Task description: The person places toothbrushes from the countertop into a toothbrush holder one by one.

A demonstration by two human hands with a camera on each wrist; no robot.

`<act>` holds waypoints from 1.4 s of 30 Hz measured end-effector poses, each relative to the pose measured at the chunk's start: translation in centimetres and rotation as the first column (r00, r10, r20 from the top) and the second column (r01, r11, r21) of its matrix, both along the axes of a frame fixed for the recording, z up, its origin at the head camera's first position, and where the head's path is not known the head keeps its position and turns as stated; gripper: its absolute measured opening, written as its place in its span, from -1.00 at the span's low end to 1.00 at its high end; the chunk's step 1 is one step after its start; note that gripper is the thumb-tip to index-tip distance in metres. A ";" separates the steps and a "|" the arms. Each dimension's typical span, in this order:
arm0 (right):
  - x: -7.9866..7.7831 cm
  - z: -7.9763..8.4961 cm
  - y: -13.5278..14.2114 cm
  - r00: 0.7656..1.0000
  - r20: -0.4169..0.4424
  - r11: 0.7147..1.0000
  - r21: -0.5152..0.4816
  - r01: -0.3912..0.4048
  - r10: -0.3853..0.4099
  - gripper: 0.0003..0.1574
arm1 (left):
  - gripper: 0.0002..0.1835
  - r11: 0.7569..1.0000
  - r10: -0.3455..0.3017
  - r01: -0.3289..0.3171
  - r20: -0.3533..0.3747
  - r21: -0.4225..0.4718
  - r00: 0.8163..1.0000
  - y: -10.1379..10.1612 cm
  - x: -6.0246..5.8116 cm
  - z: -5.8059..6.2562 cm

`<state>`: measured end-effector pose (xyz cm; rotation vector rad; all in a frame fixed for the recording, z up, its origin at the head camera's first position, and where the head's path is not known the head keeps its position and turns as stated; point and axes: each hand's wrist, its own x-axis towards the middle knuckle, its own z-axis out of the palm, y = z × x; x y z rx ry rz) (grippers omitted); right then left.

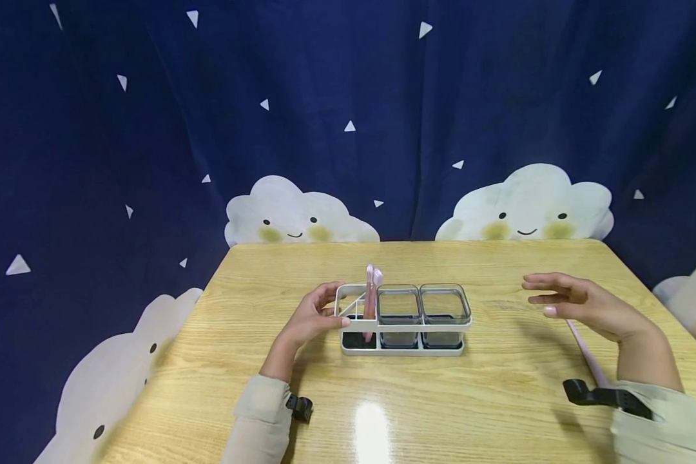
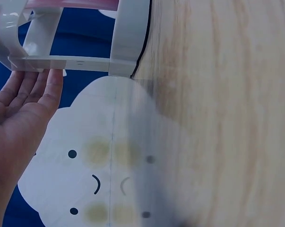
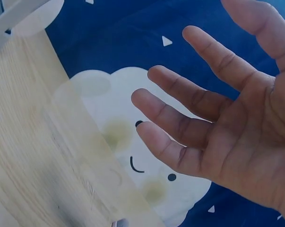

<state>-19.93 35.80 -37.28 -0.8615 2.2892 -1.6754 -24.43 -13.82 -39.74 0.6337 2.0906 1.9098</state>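
Observation:
A white rack (image 1: 423,327) with dark bases stands mid-table. Two clear square jars (image 1: 399,316) fill its middle and right places, and slim pink utensils (image 1: 369,299) with paler tops stand in the left compartment. My left hand (image 1: 313,316) grips the rack's left end, thumb over the front rail and fingers round the back. From the left wrist view, those fingers go behind the white frame (image 2: 85,63). Well right of the rack, my right hand (image 1: 586,303) is held above the table, fingers spread and holding nothing; the right wrist view shows its bare palm (image 3: 246,137).
A slender pink stick (image 1: 586,351) lies on the wooden table (image 1: 441,399) below my right hand, its near end overlapped by the black wrist strap (image 1: 606,394). Behind the table's far edge hangs a dark blue curtain (image 1: 325,148) with white clouds and triangles.

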 end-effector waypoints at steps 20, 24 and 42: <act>1.1 -2.2 4.1 0.990 0.067 0.992 0.014 0.124 -0.125 -0.38 | -0.23 0.999 -0.007 0.007 0.001 0.037 1.000 0.1 -0.2 -0.1; 1.3 -2.4 4.9 0.988 0.069 0.990 0.035 0.136 -0.138 -0.38 | -0.24 0.999 -0.009 0.009 0.002 0.045 1.000 0.0 -0.3 -0.2; 1.9 -5.2 8.3 0.956 0.201 0.977 0.055 0.205 -0.212 -0.39 | -0.24 0.996 -0.016 0.015 0.012 0.083 1.000 -0.2 -1.5 -2.4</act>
